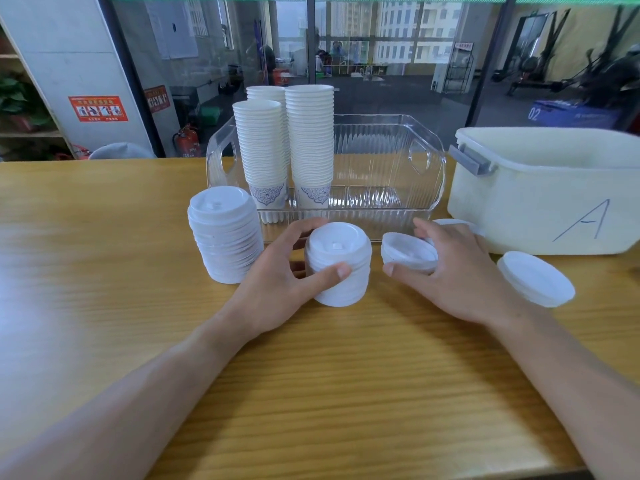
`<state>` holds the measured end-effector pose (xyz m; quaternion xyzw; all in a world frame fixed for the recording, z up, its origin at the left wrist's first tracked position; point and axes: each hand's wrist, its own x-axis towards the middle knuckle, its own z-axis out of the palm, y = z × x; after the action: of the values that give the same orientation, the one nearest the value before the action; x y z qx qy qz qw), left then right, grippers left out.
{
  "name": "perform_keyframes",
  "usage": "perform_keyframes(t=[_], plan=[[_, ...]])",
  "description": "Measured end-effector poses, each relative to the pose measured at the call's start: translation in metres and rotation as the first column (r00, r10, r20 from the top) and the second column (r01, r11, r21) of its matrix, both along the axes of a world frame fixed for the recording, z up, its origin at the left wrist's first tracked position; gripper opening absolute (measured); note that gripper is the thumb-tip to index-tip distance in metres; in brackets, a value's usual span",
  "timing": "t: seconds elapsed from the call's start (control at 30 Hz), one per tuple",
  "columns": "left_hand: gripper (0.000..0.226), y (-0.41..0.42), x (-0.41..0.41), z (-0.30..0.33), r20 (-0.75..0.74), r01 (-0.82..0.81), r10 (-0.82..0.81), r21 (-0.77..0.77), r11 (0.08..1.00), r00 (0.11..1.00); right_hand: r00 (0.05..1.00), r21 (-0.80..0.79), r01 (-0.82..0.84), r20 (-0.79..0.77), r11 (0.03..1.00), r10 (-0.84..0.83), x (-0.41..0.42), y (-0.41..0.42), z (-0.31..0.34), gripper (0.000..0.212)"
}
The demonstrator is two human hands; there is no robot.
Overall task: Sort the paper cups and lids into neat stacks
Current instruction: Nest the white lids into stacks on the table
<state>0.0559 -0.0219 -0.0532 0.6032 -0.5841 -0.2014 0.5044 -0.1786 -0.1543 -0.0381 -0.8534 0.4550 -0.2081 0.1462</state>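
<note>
The clear ribbed tray (388,188) holds 3 tall stacks of paper cups (310,143) at its left end; its right part is bare. Right of the tray stands a white tub (540,202) marked A, contents hidden. Just in front of the tray, the left hand (284,271) grips a short lid stack (337,265), fingers behind and thumb in front. Left of the tray's front corner stands a taller lid stack (225,233). The right hand (453,268) pinches a few tilted lids (408,252); a loose lid (535,278) lies beside the tub. The wooden table (311,393) runs open toward the near edge
</note>
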Motion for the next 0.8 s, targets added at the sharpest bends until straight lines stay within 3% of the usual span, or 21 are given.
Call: perform_keyframes(t=[0.1, 0.4, 0.6, 0.8], plan=[[0.071, 0.001, -0.001, 0.001, -0.002, 0.002, -0.002, -0.001, 1.0, 1.0, 1.0, 0.008, 0.001, 0.012, 1.0, -0.001, 0.003, 0.001, -0.001, 0.089], [0.077, 0.0, -0.002, 0.002, -0.002, -0.006, 0.006, -0.011, 1.0, 1.0, 0.976, 0.032, -0.117, 0.187, 0.993, 0.109, 0.002, 0.005, 0.001, 0.112], [0.08, 0.0, -0.002, 0.002, -0.004, 0.002, -0.002, -0.015, 1.0, 1.0, 0.983, 0.079, -0.149, 0.12, 0.986, 0.139, 0.001, 0.008, 0.001, 0.118], [0.08, 0.001, -0.001, 0.002, 0.002, -0.004, 0.004, -0.007, 1.0, 1.0, 0.989, 0.079, -0.149, 0.039, 0.986, 0.146, 0.004, 0.017, 0.005, 0.105]])
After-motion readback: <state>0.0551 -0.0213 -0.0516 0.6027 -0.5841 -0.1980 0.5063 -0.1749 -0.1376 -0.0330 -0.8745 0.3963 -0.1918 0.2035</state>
